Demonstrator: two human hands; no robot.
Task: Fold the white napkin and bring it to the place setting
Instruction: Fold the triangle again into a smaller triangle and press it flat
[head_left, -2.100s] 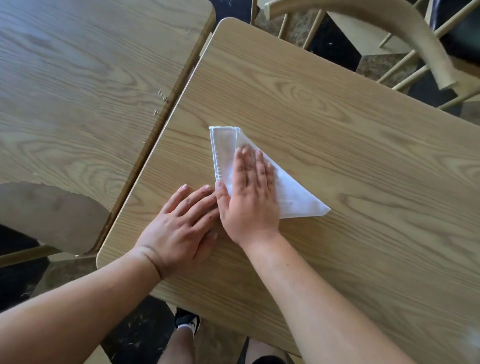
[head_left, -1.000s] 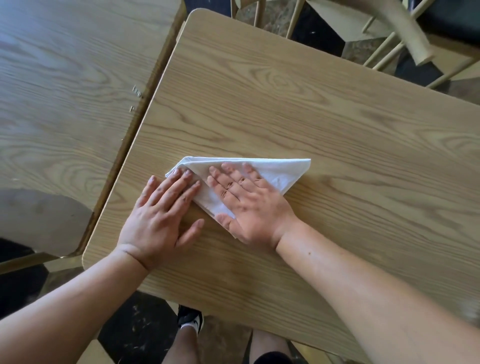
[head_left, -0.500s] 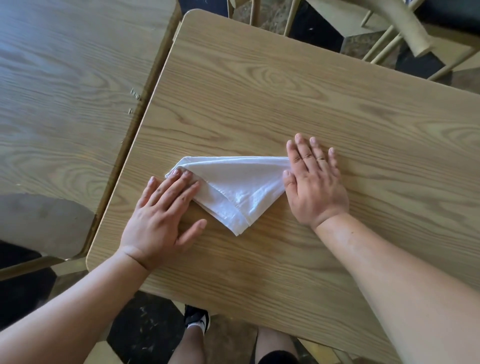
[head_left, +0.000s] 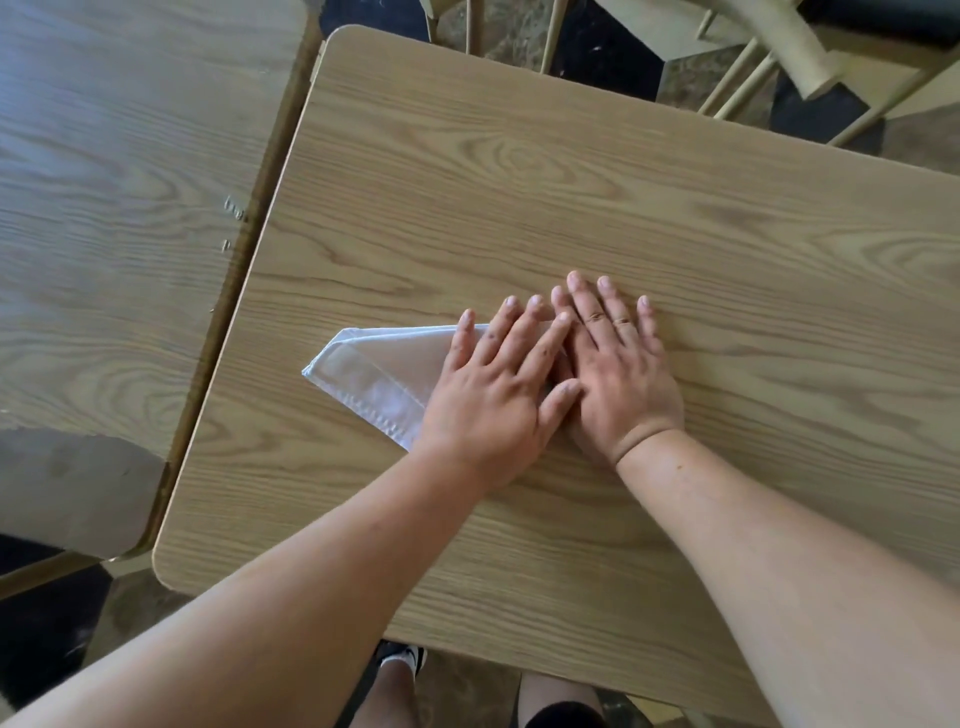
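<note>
I'm working in a dining area: a wood-grain table (head_left: 571, 182), a second table (head_left: 114, 156) sitting left of it, wooden chairs (head_left: 779, 47) standing beyond it.

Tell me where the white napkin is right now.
In the head view, the white napkin lies flat on the middle table, left of centre. The left hand presses its right part, with the right hand just beside.

A light wood-grain table (head_left: 571, 182) is filling the middle, and a second table (head_left: 114, 156) is sitting just beside it on the left, a narrow gap between them. A pale wooden chair (head_left: 795, 47) is standing past the far edge, over dark, mottled floor (head_left: 52, 639).
</note>
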